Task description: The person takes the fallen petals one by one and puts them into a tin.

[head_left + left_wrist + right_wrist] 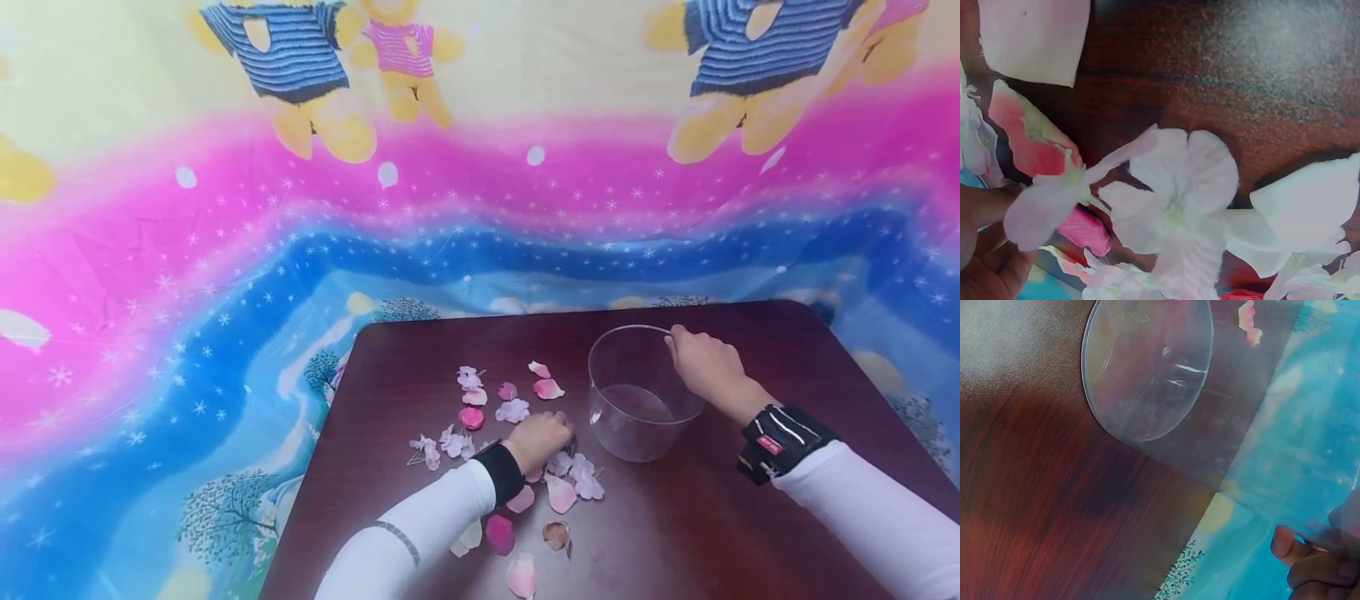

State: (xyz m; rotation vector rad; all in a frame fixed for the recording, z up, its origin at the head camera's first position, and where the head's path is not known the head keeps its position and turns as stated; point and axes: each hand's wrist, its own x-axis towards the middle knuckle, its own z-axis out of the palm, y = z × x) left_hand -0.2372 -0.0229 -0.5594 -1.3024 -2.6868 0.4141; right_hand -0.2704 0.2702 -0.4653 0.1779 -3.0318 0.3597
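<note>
On the dark wooden tabletop [712,517] stands a clear plastic bowl [637,396], upright and with nothing inside it. The right hand [705,367] holds this bowl at its far right rim; in the right wrist view the fingers [1316,562] are curled over the transparent edge, so the grip is closed on the rim.

Left of the bowl lie many loose flower petals [517,408], pink, white and dark pink, spread over the wood. The left hand [540,437] rests among them, near the bowl but apart from it. Its fingers bend down onto the petals. In the left wrist view a pale artificial blossom [1172,212] is very close to the fingers [988,250], and it seems that they touch or pinch it, but one cannot tell surely if the grip is closed on it. Beside the blossom is a pink petal [1029,134] and a white petal [1035,37].

Both arms wear white sleeves, with a black band [780,442] on the right wrist. Behind the tabletop hangs a colourful cloth [225,250] with bears.
</note>
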